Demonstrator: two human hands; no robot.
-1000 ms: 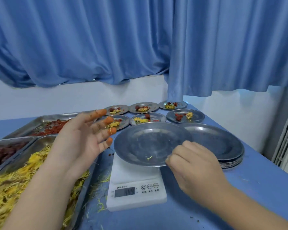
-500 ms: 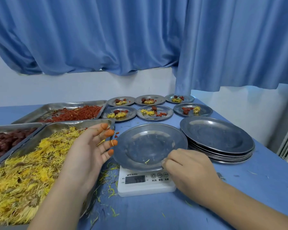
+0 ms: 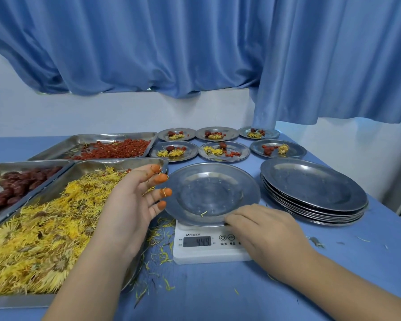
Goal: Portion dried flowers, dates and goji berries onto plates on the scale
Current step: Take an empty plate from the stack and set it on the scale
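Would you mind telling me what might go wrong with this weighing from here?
The white digital scale shows 449 with just the round steel plate and one yellow petal on it; unless it is zeroed, the portion may come out wrong.
The right hand holds the plate's near rim, just above the scale's buttons; pressure there could skew the reading or trigger a button.

Even bluish light, sharp, wide-angle edge curvature.

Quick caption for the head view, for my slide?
Near-empty plate on scale, right hand at its rim, left hand open over flower tray, six filled plates behind.
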